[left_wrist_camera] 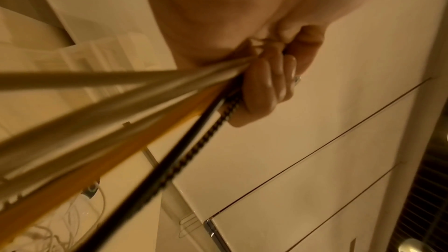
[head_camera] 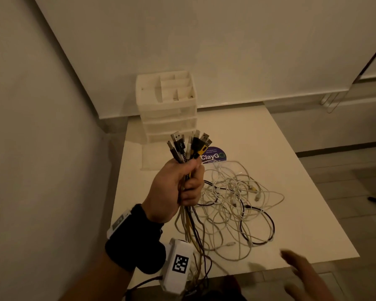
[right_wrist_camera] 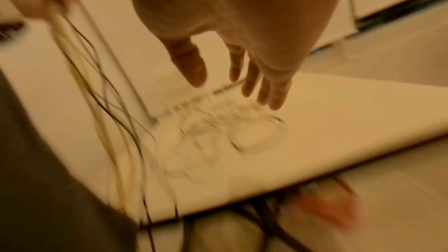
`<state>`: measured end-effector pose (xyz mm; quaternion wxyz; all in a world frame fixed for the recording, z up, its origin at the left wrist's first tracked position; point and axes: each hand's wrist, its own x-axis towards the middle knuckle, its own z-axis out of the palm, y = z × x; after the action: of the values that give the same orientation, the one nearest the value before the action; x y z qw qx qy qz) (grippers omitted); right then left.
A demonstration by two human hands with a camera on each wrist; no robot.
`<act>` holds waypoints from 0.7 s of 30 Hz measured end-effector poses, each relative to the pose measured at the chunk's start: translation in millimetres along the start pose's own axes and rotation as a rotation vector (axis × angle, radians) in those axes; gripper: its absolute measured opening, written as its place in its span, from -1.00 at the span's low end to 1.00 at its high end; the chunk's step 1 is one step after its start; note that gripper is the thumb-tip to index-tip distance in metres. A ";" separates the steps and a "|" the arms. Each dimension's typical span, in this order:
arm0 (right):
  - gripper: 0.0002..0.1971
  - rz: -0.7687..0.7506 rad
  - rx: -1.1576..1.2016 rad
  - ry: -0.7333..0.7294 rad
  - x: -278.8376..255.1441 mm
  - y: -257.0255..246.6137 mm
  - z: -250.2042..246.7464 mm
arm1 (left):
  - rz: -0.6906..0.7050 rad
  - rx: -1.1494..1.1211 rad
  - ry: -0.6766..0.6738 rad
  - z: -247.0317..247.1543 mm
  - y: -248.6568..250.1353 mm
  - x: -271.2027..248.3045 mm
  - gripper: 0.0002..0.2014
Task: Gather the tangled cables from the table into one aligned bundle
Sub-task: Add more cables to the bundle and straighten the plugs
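Note:
My left hand [head_camera: 178, 187] is raised above the white table [head_camera: 302, 170] and grips a bunch of cables just below their plug ends [head_camera: 188, 145], which fan upward: white, black, yellow and braided ones. In the left wrist view the gripped cables [left_wrist_camera: 150, 114] run taut out of the curled fingers [left_wrist_camera: 264, 87]. Their lengths hang down into a tangled heap of cables [head_camera: 237, 203] on the table. My right hand [head_camera: 300, 272] hovers, blurred, over the table's near right edge with fingers [right_wrist_camera: 252, 79] straight and spread, holding nothing.
A white drawer organiser [head_camera: 166, 105] stands at the table's back left by the wall. A blue round sticker [head_camera: 215, 156] lies behind the plugs. Some cable ends trail off the table's front edge [head_camera: 204, 276]. The floor drops away to the right.

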<state>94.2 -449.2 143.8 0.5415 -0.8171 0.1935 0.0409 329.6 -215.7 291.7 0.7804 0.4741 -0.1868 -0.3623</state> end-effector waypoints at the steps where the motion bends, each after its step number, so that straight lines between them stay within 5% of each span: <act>1: -0.27 -0.027 -0.040 -0.045 0.1 -30.6 -2.0 | 0.001 0.009 -0.003 3.6 -1.0 0.0 -0.75; 5: -0.38 -0.311 0.009 -0.272 50.1 -129.0 53.1 | -0.010 0.019 -0.024 19.2 -7.4 -2.0 -0.69; 10: -0.86 -0.290 0.036 -0.574 79.9 -184.2 98.8 | -0.033 0.002 -0.066 22.9 -18.4 -13.0 -0.75; 15: -0.44 -0.202 0.133 -0.549 79.3 -151.5 112.0 | 0.066 -0.092 -0.076 6.8 -5.1 -25.7 -0.74; 21: -0.44 -0.145 0.028 -0.567 72.8 -94.3 129.3 | 0.099 -0.088 -0.098 9.4 -3.9 -35.5 -0.73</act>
<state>213.8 -320.6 152.6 0.5867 -0.7772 -0.0241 0.2262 298.4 -196.1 294.6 0.8074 0.4113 -0.2319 -0.3539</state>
